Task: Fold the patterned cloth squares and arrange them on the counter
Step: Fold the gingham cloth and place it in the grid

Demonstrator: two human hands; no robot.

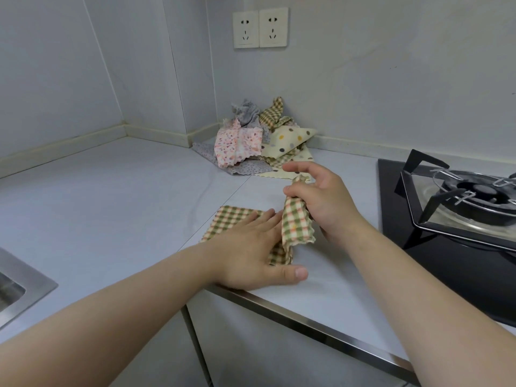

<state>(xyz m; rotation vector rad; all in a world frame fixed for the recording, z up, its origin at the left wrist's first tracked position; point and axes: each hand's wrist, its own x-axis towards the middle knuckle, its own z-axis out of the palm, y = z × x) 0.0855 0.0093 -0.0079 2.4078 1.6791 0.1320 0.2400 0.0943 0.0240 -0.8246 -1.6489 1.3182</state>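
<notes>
A green-and-cream checked cloth lies on the pale counter near its front edge. My left hand rests flat on it, fingers spread, pinning its left part down. My right hand grips the cloth's right side and holds it lifted, so that part hangs bunched above the counter. A heap of unfolded cloths sits in the back corner: pink floral, grey, checked and cream with polka dots.
A black gas hob with a pan support fills the right side. A steel sink edge shows at the lower left. Two wall sockets sit above the corner. The counter's metal front rim runs diagonally below my hands.
</notes>
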